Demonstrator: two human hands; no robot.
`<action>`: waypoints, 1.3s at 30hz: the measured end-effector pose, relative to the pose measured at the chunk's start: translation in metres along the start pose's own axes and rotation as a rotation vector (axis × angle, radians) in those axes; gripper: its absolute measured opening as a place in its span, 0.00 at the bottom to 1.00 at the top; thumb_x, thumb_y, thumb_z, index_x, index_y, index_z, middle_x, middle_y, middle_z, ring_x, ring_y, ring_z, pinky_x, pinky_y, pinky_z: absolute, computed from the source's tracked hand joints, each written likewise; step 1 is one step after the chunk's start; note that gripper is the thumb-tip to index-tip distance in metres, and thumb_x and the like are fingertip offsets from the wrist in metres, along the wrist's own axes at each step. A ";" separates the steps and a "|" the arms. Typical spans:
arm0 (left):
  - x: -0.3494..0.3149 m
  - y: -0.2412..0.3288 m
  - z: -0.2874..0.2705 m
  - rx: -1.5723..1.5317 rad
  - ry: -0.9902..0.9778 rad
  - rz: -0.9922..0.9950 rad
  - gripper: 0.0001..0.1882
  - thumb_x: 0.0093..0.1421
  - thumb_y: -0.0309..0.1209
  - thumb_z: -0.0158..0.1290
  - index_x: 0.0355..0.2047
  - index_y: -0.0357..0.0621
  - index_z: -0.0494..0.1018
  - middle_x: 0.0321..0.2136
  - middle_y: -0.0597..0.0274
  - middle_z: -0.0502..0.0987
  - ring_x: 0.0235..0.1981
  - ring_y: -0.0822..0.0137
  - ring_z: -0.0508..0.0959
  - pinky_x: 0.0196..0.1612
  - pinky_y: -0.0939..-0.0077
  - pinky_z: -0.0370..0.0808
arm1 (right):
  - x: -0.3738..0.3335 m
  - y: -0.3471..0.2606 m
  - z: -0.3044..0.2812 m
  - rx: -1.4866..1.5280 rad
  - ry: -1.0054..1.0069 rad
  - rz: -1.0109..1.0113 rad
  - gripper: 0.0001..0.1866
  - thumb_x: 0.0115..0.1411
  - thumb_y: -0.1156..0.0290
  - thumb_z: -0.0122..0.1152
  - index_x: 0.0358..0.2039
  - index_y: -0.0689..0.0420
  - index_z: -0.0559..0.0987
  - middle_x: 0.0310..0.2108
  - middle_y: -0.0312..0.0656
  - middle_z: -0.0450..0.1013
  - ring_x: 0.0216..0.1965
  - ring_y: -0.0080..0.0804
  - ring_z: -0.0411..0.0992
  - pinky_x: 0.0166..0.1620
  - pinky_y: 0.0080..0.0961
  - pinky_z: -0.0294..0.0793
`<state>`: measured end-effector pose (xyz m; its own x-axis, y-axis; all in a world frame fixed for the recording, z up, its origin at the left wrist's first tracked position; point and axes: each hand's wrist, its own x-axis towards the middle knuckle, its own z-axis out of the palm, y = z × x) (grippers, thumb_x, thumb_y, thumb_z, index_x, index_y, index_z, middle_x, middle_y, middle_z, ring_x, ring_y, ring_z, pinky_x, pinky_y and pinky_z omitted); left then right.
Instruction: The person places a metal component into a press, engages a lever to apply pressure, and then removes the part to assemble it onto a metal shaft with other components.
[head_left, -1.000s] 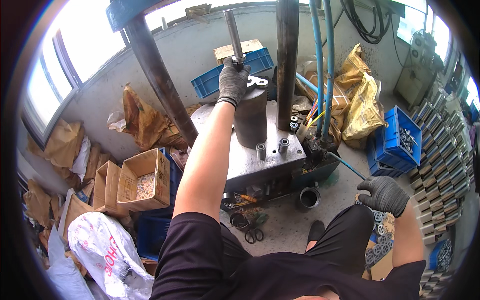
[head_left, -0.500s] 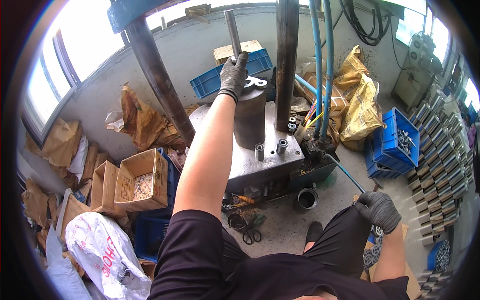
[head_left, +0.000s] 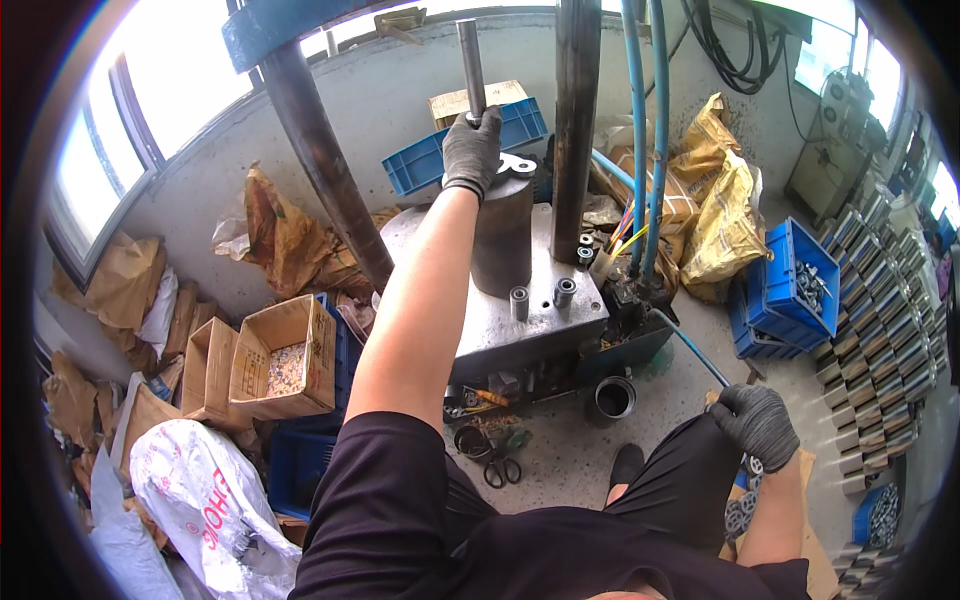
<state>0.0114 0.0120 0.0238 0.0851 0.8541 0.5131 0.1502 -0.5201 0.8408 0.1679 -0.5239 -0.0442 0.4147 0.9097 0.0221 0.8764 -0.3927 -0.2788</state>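
Note:
My left hand (head_left: 472, 152), in a dark grey glove, is closed around the lower part of an upright steel rod (head_left: 470, 65). It is above a thick metal cylinder (head_left: 502, 235) standing on a steel machine table (head_left: 430, 240). Beside the hand, a flat shiny metal piece with a round hole (head_left: 518, 165) lies on the cylinder's top. My right hand (head_left: 757, 426), gloved too, grips the end of a long blue-grey lever (head_left: 690, 345) slanting down from the machine, close to my knee. The palm sides of both hands are hidden.
Dark steel columns (head_left: 575, 130) and blue hoses (head_left: 655, 130) flank the work. Small metal bushings (head_left: 565, 292) stand on the table. Cardboard boxes (head_left: 285, 355) are at left, blue crates (head_left: 800, 280) of parts and stacked metal tubes (head_left: 880, 350) at right. Scissors (head_left: 502, 471) lie on the floor.
My left hand and the rod have shifted very slightly to the right. The right hand remains on the lever, nearly unmoved.

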 end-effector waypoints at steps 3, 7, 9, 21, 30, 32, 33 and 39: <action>-0.007 -0.006 0.002 0.051 -0.026 0.010 0.26 0.64 0.50 0.65 0.49 0.38 0.77 0.30 0.57 0.83 0.31 0.66 0.84 0.34 0.68 0.81 | 0.001 -0.001 0.001 -0.024 -0.008 0.012 0.13 0.59 0.61 0.66 0.33 0.59 0.85 0.31 0.53 0.80 0.35 0.53 0.80 0.42 0.43 0.80; -0.018 0.000 0.002 0.017 -0.015 0.150 0.38 0.62 0.43 0.69 0.66 0.46 0.62 0.39 0.56 0.82 0.37 0.64 0.82 0.43 0.66 0.81 | 0.000 0.000 0.001 0.001 0.034 0.002 0.12 0.58 0.62 0.66 0.32 0.59 0.85 0.30 0.54 0.79 0.35 0.53 0.80 0.42 0.43 0.80; -0.016 -0.005 0.002 -0.007 0.001 0.225 0.40 0.63 0.41 0.69 0.68 0.46 0.60 0.38 0.58 0.81 0.36 0.64 0.81 0.44 0.66 0.80 | 0.000 -0.002 0.000 0.006 0.030 -0.002 0.13 0.58 0.62 0.66 0.32 0.59 0.85 0.30 0.54 0.79 0.34 0.53 0.80 0.42 0.43 0.80; -0.021 -0.005 0.003 -0.018 0.001 0.285 0.47 0.66 0.31 0.65 0.77 0.62 0.49 0.35 0.61 0.77 0.32 0.68 0.77 0.40 0.70 0.80 | 0.001 -0.001 -0.005 -0.023 -0.004 -0.007 0.13 0.59 0.61 0.66 0.33 0.58 0.85 0.31 0.52 0.80 0.35 0.53 0.80 0.42 0.43 0.79; -0.022 0.000 0.000 -0.003 -0.040 0.258 0.44 0.68 0.27 0.58 0.79 0.55 0.48 0.53 0.47 0.79 0.48 0.54 0.82 0.52 0.60 0.80 | 0.002 -0.001 -0.005 -0.039 -0.014 -0.006 0.13 0.59 0.60 0.66 0.33 0.58 0.85 0.32 0.52 0.80 0.36 0.53 0.80 0.42 0.43 0.79; -0.023 0.000 -0.001 -0.003 -0.044 0.253 0.43 0.68 0.27 0.58 0.79 0.55 0.49 0.54 0.47 0.79 0.49 0.53 0.82 0.53 0.60 0.80 | 0.002 -0.001 -0.005 -0.035 -0.013 -0.008 0.13 0.59 0.60 0.66 0.33 0.58 0.85 0.32 0.52 0.80 0.36 0.53 0.80 0.42 0.43 0.80; -0.022 -0.001 -0.002 -0.017 -0.042 0.260 0.43 0.69 0.27 0.57 0.79 0.55 0.49 0.54 0.47 0.79 0.49 0.53 0.83 0.52 0.59 0.80 | 0.003 -0.001 -0.005 -0.038 -0.020 -0.007 0.14 0.59 0.60 0.67 0.33 0.58 0.85 0.32 0.52 0.80 0.36 0.53 0.80 0.42 0.43 0.80; -0.012 -0.014 0.004 0.054 0.029 0.317 0.44 0.68 0.25 0.55 0.78 0.69 0.47 0.38 0.55 0.80 0.32 0.63 0.82 0.38 0.64 0.83 | 0.004 -0.001 -0.006 -0.028 -0.045 0.023 0.14 0.59 0.59 0.66 0.34 0.58 0.86 0.33 0.53 0.80 0.37 0.53 0.81 0.43 0.43 0.80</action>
<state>0.0126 0.0092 0.0047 0.1078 0.6490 0.7531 0.1728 -0.7582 0.6287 0.1696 -0.5207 -0.0383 0.4238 0.9054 -0.0273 0.8736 -0.4165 -0.2516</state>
